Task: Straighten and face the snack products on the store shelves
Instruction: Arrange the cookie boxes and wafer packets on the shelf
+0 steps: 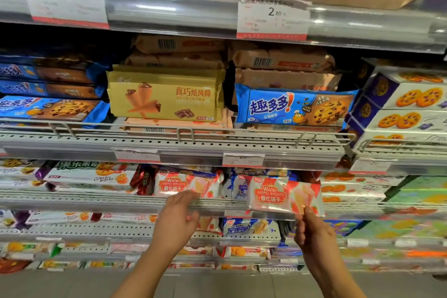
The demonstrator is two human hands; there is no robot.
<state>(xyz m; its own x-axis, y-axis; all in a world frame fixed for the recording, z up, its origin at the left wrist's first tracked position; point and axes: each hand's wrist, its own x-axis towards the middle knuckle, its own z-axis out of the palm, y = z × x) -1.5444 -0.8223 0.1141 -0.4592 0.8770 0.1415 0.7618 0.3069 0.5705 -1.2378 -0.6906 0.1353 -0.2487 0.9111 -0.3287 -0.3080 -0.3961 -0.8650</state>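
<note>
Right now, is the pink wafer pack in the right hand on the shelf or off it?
Off. The right hand pinches the pink wafer pack by its bottom edge, holding it before the shelf.

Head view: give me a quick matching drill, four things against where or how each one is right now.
Things:
1. pink wafer pack
2. left hand
3. gold cone-snack pack
4. blue cookie pack

States:
A. middle shelf, right of the gold pack
B. pinched at its lower edge by the right hand, in front of the shelf
C. middle shelf, centre, facing out
D. reaching to the pink wafer pack on the shelf

Pairs: 1-B, 2-D, 3-C, 4-A
</note>
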